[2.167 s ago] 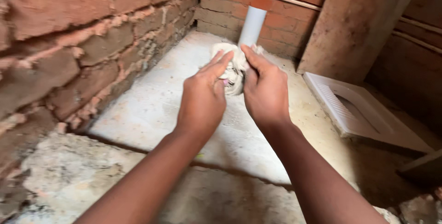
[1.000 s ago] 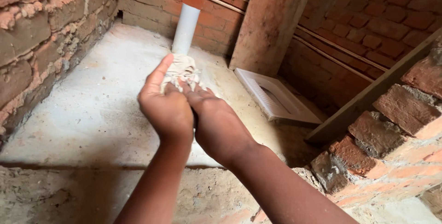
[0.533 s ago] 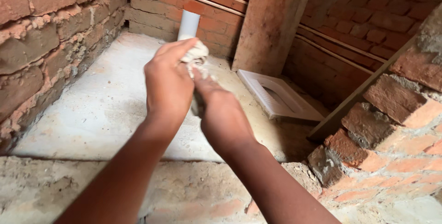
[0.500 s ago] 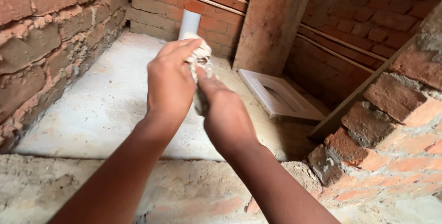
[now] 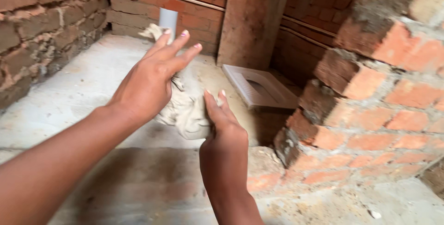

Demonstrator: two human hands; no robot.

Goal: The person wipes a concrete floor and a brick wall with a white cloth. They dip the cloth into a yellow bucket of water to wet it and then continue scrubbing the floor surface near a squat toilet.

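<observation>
- Holding a rag (image 5: 187, 112) mid-frame between both hands, above the concrete floor (image 5: 69, 91).
- Left hand (image 5: 150, 79): fingers spread, rag behind the palm.
- Right hand (image 5: 224, 135): nearer, fingertips pressing the rag's lower right; rag hanging roughly upright.

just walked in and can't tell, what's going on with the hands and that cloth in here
A person is working a crumpled, dirty off-white rag between both bare hands above a pale concrete floor. The left hand is spread open against it, and the right hand props it from below. Behind stand a white plastic pipe, a white ceramic squat pan and rough red brick walls.
</observation>
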